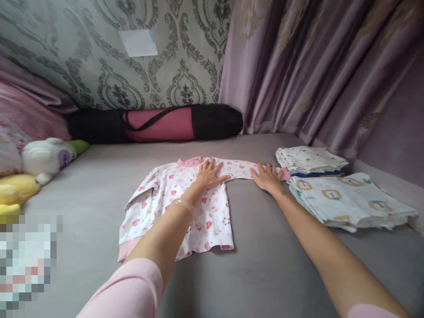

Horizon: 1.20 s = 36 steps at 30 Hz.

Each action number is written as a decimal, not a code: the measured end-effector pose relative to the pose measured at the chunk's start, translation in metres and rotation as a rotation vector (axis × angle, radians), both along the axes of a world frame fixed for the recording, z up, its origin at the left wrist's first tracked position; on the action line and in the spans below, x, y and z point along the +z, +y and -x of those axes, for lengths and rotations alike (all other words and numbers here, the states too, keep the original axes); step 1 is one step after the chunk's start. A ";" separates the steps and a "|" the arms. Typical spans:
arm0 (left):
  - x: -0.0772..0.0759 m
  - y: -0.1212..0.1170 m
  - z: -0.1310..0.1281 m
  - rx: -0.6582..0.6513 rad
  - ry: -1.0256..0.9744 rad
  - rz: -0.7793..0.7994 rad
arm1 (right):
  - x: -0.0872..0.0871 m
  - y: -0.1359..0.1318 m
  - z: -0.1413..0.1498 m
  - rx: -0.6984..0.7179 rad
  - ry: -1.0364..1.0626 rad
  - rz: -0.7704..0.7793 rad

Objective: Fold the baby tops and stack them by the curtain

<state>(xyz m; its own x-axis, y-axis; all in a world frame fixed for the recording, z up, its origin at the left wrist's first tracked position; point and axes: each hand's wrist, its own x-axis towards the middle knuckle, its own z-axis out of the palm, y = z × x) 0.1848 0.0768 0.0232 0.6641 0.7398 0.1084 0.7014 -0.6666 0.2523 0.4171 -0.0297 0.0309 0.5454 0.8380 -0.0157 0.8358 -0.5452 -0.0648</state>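
Note:
A small long-sleeved shirt point(212, 212), white with pink hearts and pink trim, lies spread on the grey bed sheet point(258, 265). Its right-hand sleeve stretches straight out to the side, while the left-hand sleeve hangs down along the body. My left hand point(209, 173) rests flat with fingers spread on the shirt's shoulder, near the pink collar. Farther along the outstretched sleeve, my right hand point(269, 178) presses flat just short of the pink cuff. My left forearm covers part of the shirt's front and lower hem.
Folded printed cloths point(351, 201) and a second folded stack point(309, 159) sit at the right. A black and pink rolled bag point(159, 125) lies along the wall. Plush toys point(44, 159) are at the left; purple curtains point(281, 66) hang behind the stacks.

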 end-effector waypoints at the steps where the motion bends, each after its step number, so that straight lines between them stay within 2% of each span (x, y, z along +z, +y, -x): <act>1: 0.000 0.000 0.000 0.002 0.010 0.004 | 0.001 -0.002 -0.001 -0.002 -0.012 -0.001; 6: 0.008 0.000 -0.001 -0.009 0.050 0.050 | 0.001 -0.004 0.003 0.019 -0.068 -0.027; 10: 0.029 -0.003 0.008 -0.034 0.010 0.169 | 0.003 -0.004 0.003 0.032 -0.044 -0.042; 12: 0.043 -0.013 0.018 -0.043 -0.023 0.156 | 0.006 -0.004 0.002 0.031 -0.005 -0.052; 15: 0.064 -0.047 0.038 -0.134 -0.060 0.038 | 0.012 -0.006 0.008 0.104 -0.022 -0.180; 19: 0.082 -0.117 0.058 -0.239 -0.001 -0.024 | 0.020 -0.009 0.033 0.413 -0.047 -0.337; 23: 0.082 -0.181 0.064 -0.312 0.116 0.008 | 0.024 -0.008 0.063 0.723 -0.041 -0.309; 26: 0.077 -0.209 0.065 -0.245 0.182 0.015 | 0.024 -0.003 0.075 0.819 -0.102 -0.271; 30: 0.071 -0.226 0.065 -0.155 0.235 0.023 | 0.021 0.006 0.073 0.868 -0.182 -0.255; 36: 0.061 -0.229 0.061 -0.104 0.225 -0.001 | 0.017 0.010 0.065 0.930 -0.248 -0.249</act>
